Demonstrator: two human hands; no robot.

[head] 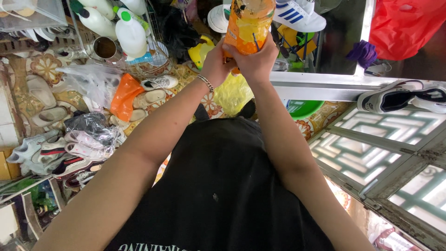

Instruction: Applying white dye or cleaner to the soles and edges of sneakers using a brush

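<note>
Both hands meet at twelve o'clock, closed around an orange bottle [248,21] held up in front of the person. The left hand [214,64] grips its lower side; the right hand [256,62] wraps the base. A white sneaker [297,16] sits at one o'clock, white bottles [130,35] at eleven.

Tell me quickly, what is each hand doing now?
Left hand: closed on the orange plastic bottle with the yellow label.
Right hand: closed on the same bottle.
</note>
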